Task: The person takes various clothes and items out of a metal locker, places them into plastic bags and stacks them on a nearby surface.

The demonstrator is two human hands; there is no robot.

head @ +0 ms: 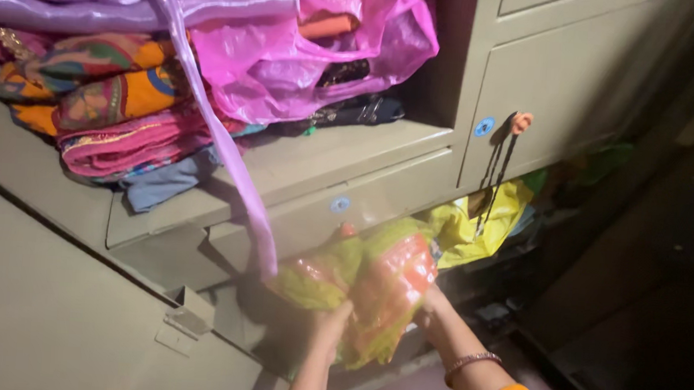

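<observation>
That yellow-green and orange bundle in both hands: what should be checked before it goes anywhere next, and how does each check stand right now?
1. Left hand on the yellow-green and orange bundle: ok, it grips the lower edge.
2. Right hand on the bundle: ok, it presses the right side.
3. Bundle free of the hanging lilac strip: cannot tell, the strip's end hangs right beside it.
4. Folded clothes settled on the cupboard shelf: ok, stacked flat.
5. Pink plastic bag stable: ok, resting on the shelf.
6. Room in the lower compartment behind the bundle: cannot tell, too dark.
</observation>
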